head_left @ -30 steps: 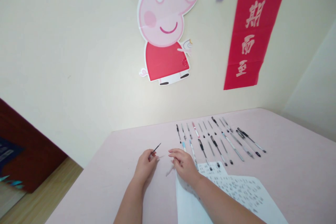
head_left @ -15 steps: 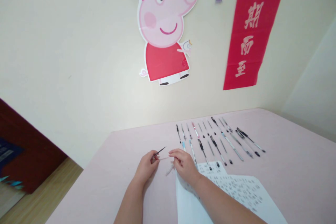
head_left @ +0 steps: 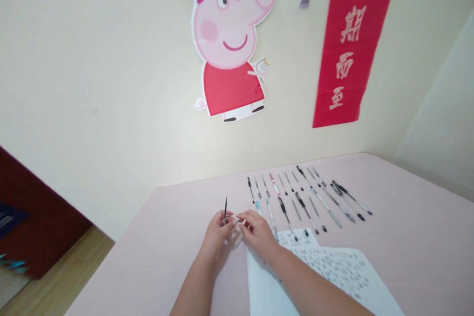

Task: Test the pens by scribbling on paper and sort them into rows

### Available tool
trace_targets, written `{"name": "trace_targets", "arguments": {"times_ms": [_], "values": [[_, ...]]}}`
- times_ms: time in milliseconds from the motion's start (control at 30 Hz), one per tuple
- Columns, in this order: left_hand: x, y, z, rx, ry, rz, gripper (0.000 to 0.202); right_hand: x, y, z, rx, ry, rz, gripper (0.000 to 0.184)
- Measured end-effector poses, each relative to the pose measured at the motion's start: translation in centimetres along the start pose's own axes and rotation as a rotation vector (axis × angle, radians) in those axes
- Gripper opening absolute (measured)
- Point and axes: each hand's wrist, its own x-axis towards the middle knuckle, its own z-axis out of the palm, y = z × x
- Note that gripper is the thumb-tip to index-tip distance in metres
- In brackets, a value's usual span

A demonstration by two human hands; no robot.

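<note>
left hand (head_left: 217,232) shifted in, fingertips now at right hand (head_left: 259,231) | left: pinching dark pen (head_left: 225,204), swung near upright over table (head_left: 166,247) | right: fingers curled, can't tell if gripping | likely both hands working one spot

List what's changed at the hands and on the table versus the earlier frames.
The left hand moved right, up to the right hand; whether their fingertips touch is unclear. The dark pen part in the left hand swung from slanting rightward to nearly upright. No letting go is visible. Unchanged: right hand roughly in place, laid-out pens, written paper.
</note>
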Motion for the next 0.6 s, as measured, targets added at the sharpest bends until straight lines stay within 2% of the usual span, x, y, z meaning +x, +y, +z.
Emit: {"name": "trace_targets", "arguments": {"times_ms": [133,367,467,600], "values": [[0.04,-0.28,-0.07,-0.039,-0.018,-0.007,0.039,0.19,0.02,-0.18,0.014,0.009,-0.010,0.017],[0.07,-0.18,-0.14,0.009,0.010,-0.004,0.036,0.16,0.22,-0.13,-0.008,0.042,0.016,0.013],[0.10,0.01,-0.26,0.086,0.036,0.031,0.035,0.09,0.29,-0.11,-0.004,0.074,0.014,0.011],[0.08,0.36,-0.60,0.294,0.082,0.137,0.039,0.07,0.60,-0.07,0.023,0.127,0.043,0.010]]}}
